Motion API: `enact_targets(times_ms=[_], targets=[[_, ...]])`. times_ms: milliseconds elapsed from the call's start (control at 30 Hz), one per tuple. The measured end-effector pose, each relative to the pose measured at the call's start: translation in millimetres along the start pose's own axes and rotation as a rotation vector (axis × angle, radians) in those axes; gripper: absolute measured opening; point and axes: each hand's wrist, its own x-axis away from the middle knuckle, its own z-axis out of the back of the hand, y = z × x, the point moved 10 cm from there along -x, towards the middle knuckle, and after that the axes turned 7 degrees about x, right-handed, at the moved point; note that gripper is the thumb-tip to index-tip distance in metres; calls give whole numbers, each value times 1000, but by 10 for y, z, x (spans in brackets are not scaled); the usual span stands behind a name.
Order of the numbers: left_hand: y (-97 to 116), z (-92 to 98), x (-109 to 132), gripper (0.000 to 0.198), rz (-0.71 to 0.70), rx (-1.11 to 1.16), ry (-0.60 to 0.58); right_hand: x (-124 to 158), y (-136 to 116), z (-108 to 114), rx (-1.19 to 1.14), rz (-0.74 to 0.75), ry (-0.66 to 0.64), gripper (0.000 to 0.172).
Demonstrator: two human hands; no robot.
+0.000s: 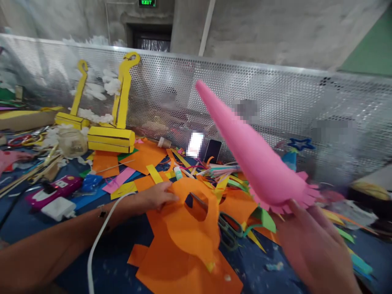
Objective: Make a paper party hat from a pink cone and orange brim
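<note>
My right hand (pixel 312 245) is raised at the lower right, shut on the fringed base of a pink paper cone (pixel 241 143), whose tip points up and to the left. The hand and cone are slightly blurred. My left hand (pixel 156 196) lies flat on an orange paper mask shape (pixel 190 232) with cut-out holes, its fingers apart. Below and to the right of that mask, green-handled scissors (pixel 229 230) lie partly under loose paper scraps. A white cable (pixel 98 232) crosses my left forearm.
A blue table (pixel 92 261) is strewn with coloured paper, strips and tools. Yellow paper-covered stands (pixel 112 139) rise at the back left beside a glass jar (pixel 72 142). A pink device (pixel 53 192), white charger (pixel 58 208) and black phone (pixel 212 150) lie around. A perforated metal barrier (pixel 275 98) backs the table.
</note>
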Motion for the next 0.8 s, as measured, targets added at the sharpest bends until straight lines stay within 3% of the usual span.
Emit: enact_targets(times_ms=[133, 200, 267, 367, 433, 533, 633, 800], targets=[[310, 190, 27, 79, -266, -341, 205, 186, 279, -229, -91, -197, -61, 45], [509, 125, 135, 92, -463, -642, 262, 261, 345, -303, -102, -230, -84, 50], [596, -63, 244, 111, -625, -861, 223, 330, 392, -377, -105, -248, -113, 53], [532, -367, 352, 131, -703, -842, 2, 455, 488, -511, -85, -302, -178, 56], [476, -545, 422, 121, -695, -668, -166, 556, 546, -623, -65, -337, -249, 55], [492, -656, 493, 75, -704, -290, -271, 720, 622, -802, -50, -392, -380, 54], [542, -570, 447, 40, -730, -2, -219, 813, 680, -881, -65, -424, -445, 56], [838, -165, 402, 27, -824, 322, -31, 782, 739, -826, -23, -341, -507, 46]])
